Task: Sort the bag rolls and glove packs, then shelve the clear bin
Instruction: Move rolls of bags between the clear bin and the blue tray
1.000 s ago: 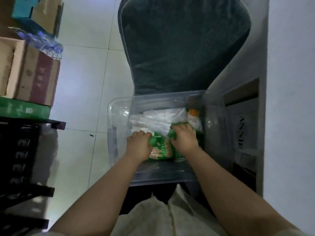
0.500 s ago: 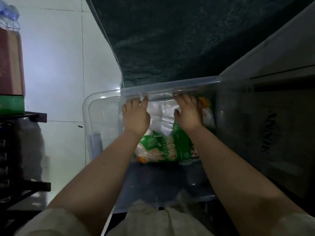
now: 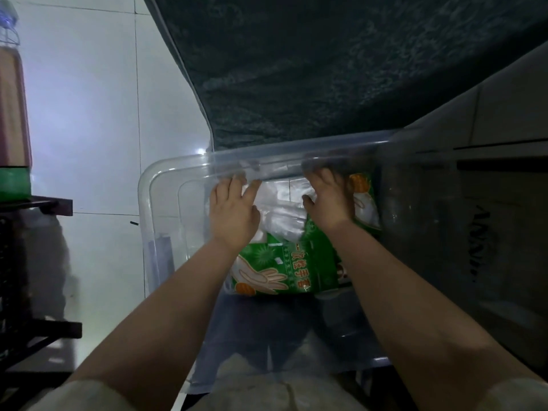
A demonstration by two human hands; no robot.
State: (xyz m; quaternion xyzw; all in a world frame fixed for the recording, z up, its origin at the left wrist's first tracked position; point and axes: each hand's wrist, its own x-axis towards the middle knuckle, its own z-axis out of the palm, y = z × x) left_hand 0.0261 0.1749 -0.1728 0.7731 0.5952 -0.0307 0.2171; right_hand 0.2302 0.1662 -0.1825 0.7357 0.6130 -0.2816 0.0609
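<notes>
The clear bin (image 3: 165,203) stands in front of me on the floor. Inside lie a green glove pack (image 3: 284,268) printed with a hand, white bag rolls (image 3: 281,212) behind it, and a second glove pack (image 3: 366,200) at the far right. My left hand (image 3: 234,212) and my right hand (image 3: 329,200) both reach across the bin to its far wall. Their fingers run up under the far rim and hold it, with the fingertips hidden behind the plastic lip.
A dark green mat (image 3: 326,69) lies just beyond the bin. A black shelf rack (image 3: 38,203) with a brown carton (image 3: 12,114) on a green box (image 3: 14,182) stands at the left. A dark printed box (image 3: 480,241) sits close on the right. The floor (image 3: 89,114) is pale tile.
Both hands left the glove pack and bag rolls and moved forward to the bin's far rim. My view has come closer and lower over the bin.
</notes>
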